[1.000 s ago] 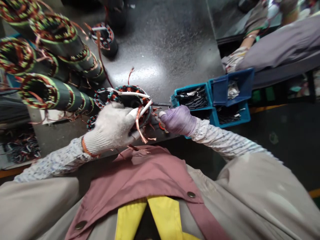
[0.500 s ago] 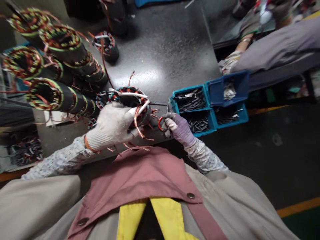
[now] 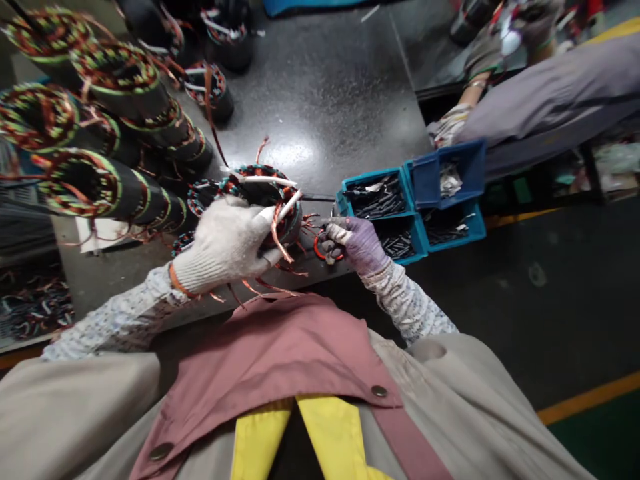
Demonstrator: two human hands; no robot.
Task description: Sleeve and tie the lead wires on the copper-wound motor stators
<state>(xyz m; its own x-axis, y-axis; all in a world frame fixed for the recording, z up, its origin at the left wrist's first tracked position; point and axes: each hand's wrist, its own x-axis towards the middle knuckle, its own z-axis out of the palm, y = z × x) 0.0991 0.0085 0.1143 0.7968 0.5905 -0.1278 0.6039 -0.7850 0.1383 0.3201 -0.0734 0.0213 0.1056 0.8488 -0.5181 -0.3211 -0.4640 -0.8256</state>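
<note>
My left hand (image 3: 227, 237), in a white knitted glove, wraps round the near left side of a motor stator (image 3: 295, 230) at the table's front edge. White sleeving (image 3: 289, 205) and a copper lead stand out beside its thumb. Several bare copper wire ends (image 3: 257, 288) fan out toward my apron. Just right of the stator, my right hand (image 3: 357, 243), in a stained purple and white glove, is closed on red-handled scissors (image 3: 320, 249). A red finger loop shows below the fingers; the blades are hard to make out near the copper ends.
Stacked stators (image 3: 107, 183) crowd the left of the metal table (image 3: 320, 100), with more at the back. Blue bins (image 3: 420, 227) holding short dark pieces stand at the right. Beyond them is a co-worker's sleeve (image 3: 540, 100) and gloved hand. A thin dark rod (image 3: 320, 199) lies behind the stator.
My right hand has lifted slightly and turned, so more of the red loop shows. My left hand keeps its hold on the stator. The whole view has shifted a little.
</note>
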